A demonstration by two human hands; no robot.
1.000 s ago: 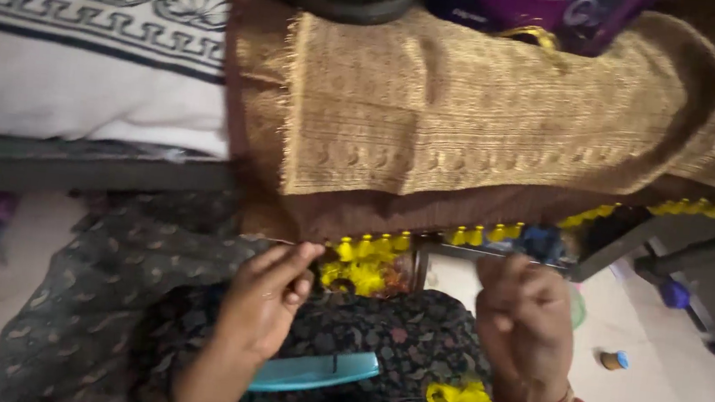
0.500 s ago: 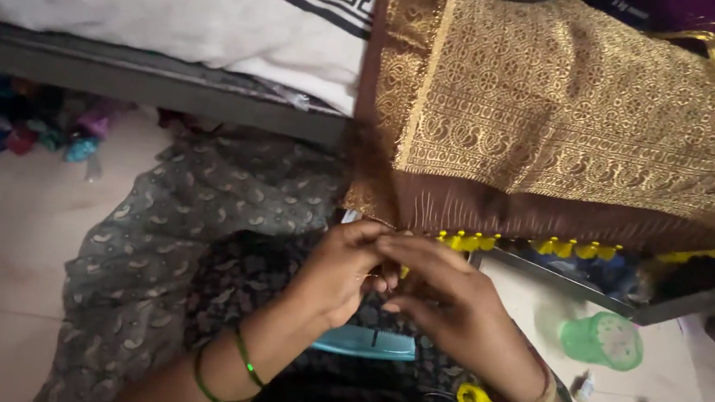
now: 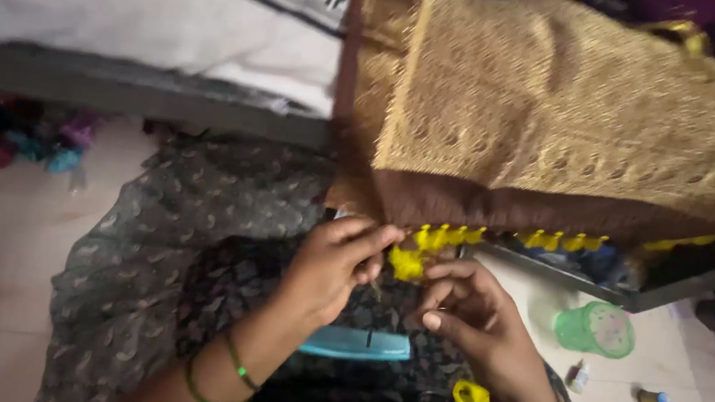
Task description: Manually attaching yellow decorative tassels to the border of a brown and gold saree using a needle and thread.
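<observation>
Yellow tassel pinched between left hand, right hand; green cup nearby.

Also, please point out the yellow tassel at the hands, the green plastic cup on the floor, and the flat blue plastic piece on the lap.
yellow tassel [image 3: 406, 264], head view, its fluffy middle
green plastic cup [image 3: 597, 329], head view, its side
flat blue plastic piece [image 3: 357, 343], head view, its top face
</observation>
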